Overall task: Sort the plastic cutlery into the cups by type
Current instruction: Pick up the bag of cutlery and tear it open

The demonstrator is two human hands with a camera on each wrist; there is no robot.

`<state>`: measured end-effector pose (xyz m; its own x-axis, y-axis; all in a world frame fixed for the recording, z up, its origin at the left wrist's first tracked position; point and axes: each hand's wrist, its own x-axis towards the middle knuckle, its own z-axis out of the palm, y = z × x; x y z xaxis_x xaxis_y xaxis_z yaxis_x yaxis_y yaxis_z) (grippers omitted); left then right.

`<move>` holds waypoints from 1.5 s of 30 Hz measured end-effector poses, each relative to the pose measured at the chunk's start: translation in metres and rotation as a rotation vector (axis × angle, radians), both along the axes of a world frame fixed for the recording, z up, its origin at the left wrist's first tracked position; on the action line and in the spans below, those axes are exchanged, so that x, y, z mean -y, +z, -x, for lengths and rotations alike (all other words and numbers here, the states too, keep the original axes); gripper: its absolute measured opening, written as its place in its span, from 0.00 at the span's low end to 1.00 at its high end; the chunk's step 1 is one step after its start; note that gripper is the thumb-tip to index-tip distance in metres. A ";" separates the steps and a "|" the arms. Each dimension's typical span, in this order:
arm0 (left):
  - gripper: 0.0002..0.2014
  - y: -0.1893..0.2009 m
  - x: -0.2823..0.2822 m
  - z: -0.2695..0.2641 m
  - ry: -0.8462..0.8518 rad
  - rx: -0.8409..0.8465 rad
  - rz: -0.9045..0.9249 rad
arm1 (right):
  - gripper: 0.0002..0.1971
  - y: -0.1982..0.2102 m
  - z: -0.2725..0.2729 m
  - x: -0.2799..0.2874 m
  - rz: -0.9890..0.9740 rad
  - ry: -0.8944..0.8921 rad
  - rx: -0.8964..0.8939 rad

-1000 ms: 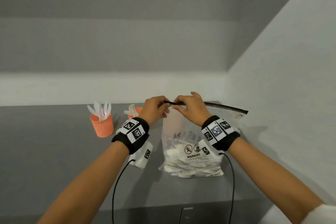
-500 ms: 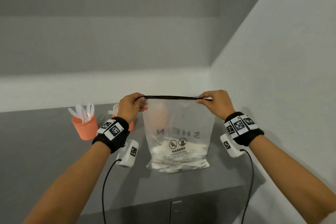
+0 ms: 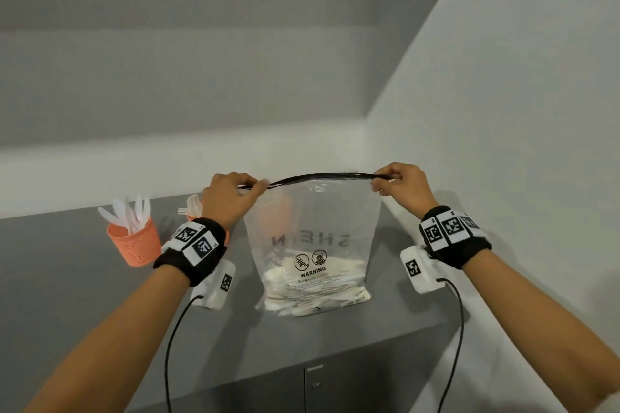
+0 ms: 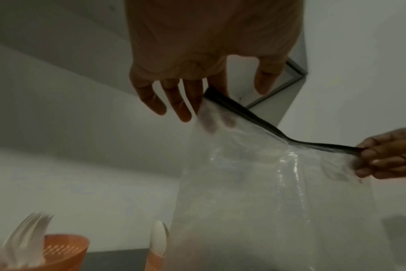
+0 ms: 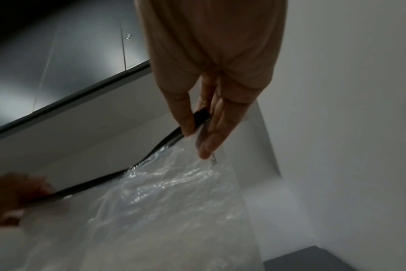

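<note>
My left hand (image 3: 231,196) and right hand (image 3: 404,189) each pinch one end of the clear plastic bag's (image 3: 313,245) black zip strip (image 3: 322,177), mid-frame, beside orange cups (image 3: 134,243).

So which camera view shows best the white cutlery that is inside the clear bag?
The head view: the white cutlery lies piled at the bottom of the clear bag. Both wrist views show only the upper bag and its black strip; the cutlery inside is not visible there.

Your left wrist hides most of the second orange cup (image 3: 225,234); the cutlery (image 3: 312,292) inside the bag (image 3: 312,221) blurs together (types indistinguishable).
</note>
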<state>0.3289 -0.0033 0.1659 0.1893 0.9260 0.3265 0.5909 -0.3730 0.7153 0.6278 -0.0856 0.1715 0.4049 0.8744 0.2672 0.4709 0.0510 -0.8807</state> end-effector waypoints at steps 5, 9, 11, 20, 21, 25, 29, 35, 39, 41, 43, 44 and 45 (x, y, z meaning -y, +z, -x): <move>0.20 0.010 0.002 -0.027 -0.011 -0.344 -0.145 | 0.06 -0.001 0.004 0.006 -0.036 -0.024 0.042; 0.17 0.015 0.003 -0.043 -0.080 -0.388 -0.161 | 0.08 -0.001 0.005 0.010 -0.033 -0.027 0.087; 0.14 0.017 0.004 -0.049 -0.138 -0.433 -0.159 | 0.05 0.000 0.007 0.011 -0.020 -0.026 0.114; 0.11 0.011 0.017 -0.076 -0.260 -0.412 -0.307 | 0.10 -0.005 0.015 0.015 0.355 -0.007 0.527; 0.11 0.007 0.018 -0.076 -0.267 -0.430 -0.331 | 0.11 -0.008 0.016 0.013 0.364 -0.033 0.511; 0.19 -0.006 0.015 -0.063 -0.245 -0.690 -0.336 | 0.08 -0.012 0.015 0.006 0.291 0.009 -0.223; 0.19 -0.035 0.007 -0.046 -0.160 -0.996 -0.104 | 0.12 -0.015 0.025 0.001 0.198 0.108 -0.827; 0.15 -0.066 -0.003 -0.024 -0.013 -0.722 0.342 | 0.11 -0.030 0.038 0.006 0.227 0.164 -1.240; 0.08 -0.068 -0.011 -0.020 0.136 0.337 0.823 | 0.11 -0.059 0.048 0.026 0.582 0.455 -0.664; 0.09 -0.066 -0.006 -0.026 0.130 0.724 0.985 | 0.17 -0.075 0.058 0.034 0.724 0.546 -0.394; 0.11 -0.067 0.000 -0.032 0.123 0.912 1.112 | 0.20 -0.084 0.064 0.040 0.811 0.574 -0.279; 0.11 -0.067 0.004 -0.034 0.134 0.937 1.131 | 0.20 -0.086 0.061 0.041 0.833 0.571 -0.301; 0.13 -0.070 0.005 -0.035 0.128 0.934 1.120 | 0.20 -0.087 0.056 0.041 0.827 0.555 -0.392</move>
